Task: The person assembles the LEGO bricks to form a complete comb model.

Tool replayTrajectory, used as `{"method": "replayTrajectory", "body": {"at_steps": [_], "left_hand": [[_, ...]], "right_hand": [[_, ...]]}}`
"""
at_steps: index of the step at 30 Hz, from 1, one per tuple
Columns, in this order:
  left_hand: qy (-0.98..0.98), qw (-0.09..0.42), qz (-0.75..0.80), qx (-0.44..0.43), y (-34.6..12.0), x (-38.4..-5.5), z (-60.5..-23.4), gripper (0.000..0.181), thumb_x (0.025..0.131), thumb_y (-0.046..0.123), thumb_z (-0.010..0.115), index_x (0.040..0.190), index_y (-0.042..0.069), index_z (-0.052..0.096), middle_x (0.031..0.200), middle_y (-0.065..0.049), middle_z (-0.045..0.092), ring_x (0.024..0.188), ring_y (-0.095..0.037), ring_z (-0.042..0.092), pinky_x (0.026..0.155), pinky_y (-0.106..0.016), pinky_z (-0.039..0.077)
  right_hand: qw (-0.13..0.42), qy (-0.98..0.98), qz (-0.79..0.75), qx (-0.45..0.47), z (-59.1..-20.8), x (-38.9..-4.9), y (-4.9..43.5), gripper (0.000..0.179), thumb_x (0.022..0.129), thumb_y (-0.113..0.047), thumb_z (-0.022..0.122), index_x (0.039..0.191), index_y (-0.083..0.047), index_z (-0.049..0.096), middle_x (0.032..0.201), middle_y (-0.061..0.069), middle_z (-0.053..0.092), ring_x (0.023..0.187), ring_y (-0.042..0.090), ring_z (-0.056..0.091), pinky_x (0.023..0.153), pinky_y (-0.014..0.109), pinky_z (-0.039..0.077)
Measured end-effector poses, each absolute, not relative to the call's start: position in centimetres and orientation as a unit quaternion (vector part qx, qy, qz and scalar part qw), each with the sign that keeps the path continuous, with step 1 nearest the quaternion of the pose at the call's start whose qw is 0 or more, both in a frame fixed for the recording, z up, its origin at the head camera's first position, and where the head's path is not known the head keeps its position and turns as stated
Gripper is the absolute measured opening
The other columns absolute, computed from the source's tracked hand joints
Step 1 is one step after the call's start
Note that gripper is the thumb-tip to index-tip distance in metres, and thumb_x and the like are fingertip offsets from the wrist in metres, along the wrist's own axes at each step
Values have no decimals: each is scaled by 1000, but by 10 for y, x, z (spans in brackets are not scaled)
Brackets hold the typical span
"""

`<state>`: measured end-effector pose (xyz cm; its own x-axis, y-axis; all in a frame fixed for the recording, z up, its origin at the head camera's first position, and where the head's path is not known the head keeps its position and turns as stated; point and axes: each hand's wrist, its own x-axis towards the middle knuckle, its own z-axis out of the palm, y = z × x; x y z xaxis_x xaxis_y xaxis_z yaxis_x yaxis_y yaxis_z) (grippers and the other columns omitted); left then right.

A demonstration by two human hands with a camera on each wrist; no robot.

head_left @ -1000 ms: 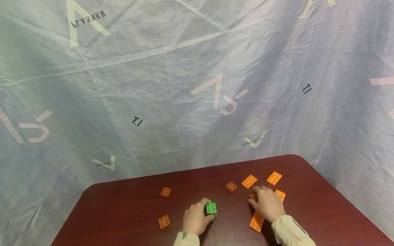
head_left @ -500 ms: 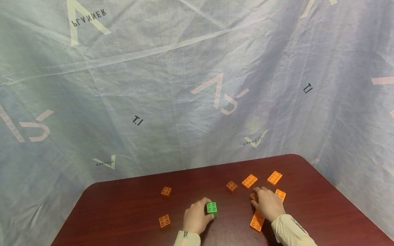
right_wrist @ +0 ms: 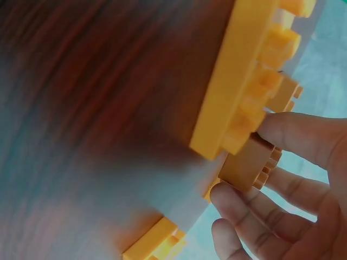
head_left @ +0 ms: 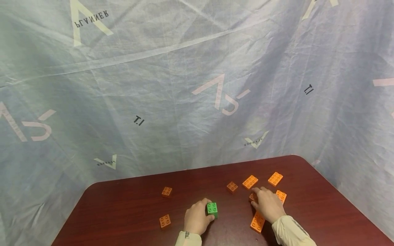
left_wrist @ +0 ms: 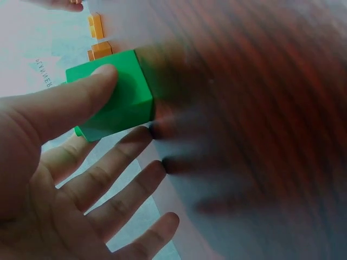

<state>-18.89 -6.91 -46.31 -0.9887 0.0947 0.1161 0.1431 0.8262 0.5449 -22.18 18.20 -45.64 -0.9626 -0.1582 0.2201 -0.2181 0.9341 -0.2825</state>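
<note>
My left hand (head_left: 197, 216) pinches a green toy building block (head_left: 212, 209) with two-by-two studs facing up, low over the dark red table (head_left: 129, 208). In the left wrist view the thumb lies across the side of the green block (left_wrist: 127, 100); the other fingers spread beneath it. On the right, my right hand (head_left: 268, 205) holds a small darker orange building block (head_left: 253, 197) between thumb and fingers, its far part hidden by the hand. Its side shows in the right wrist view, where the orange block (right_wrist: 244, 165) sits between thumb and fingertips. A long orange block (head_left: 257, 222) lies under that hand's near side.
Two small orange blocks, one near (head_left: 165, 221) and one far (head_left: 167, 191), lie at left. Beyond my hands are another small orange block (head_left: 232, 187) and flat eight-stud blocks (head_left: 250, 182) (head_left: 275, 178). One more orange block (head_left: 281, 196) is partly behind my right hand. A grey cloth (head_left: 172, 102) hangs behind the table.
</note>
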Motion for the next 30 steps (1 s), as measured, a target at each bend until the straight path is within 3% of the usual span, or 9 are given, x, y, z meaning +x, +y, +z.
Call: {"method": "replayTrajectory", "body": {"at_steps": [10, 16, 23, 30], "left_hand": [[-953, 45, -293, -59, -69, -189, -464, 40, 74, 14, 90, 109, 11, 71, 94, -8, 71, 82, -28, 67, 71, -52, 51], [-954, 47, -289, -57, -69, -189, -464, 41, 74, 14, 90, 109, 11, 71, 94, -8, 71, 82, -28, 67, 71, -52, 51], [-954, 43, -291, -57, -69, -189, -464, 41, 73, 15, 91, 109, 12, 71, 96, -8, 71, 82, -28, 67, 70, -53, 51], [-953, 32, -295, -56, -69, -190, -462, 41, 74, 15, 91, 110, 11, 72, 94, -8, 71, 82, -28, 67, 70, -53, 52]], "right_hand": [[115, -971, 168, 123, -446, -217, 175, 40, 78, -12, 88, 114, -3, 73, 99, 14, 69, 84, 34, 68, 70, 51, 57], [138, -963, 178, 148, -438, -214, 169, 43, 77, -9, 88, 117, -4, 73, 97, 13, 68, 78, 31, 67, 67, 47, 57], [140, -959, 186, 160, -429, -211, 163, 42, 78, -8, 87, 118, -4, 73, 100, 11, 70, 85, 30, 68, 72, 48, 57], [142, -958, 184, 169, -423, -209, 157, 45, 78, -8, 87, 120, -7, 73, 94, 6, 67, 75, 19, 62, 66, 40, 54]]}}
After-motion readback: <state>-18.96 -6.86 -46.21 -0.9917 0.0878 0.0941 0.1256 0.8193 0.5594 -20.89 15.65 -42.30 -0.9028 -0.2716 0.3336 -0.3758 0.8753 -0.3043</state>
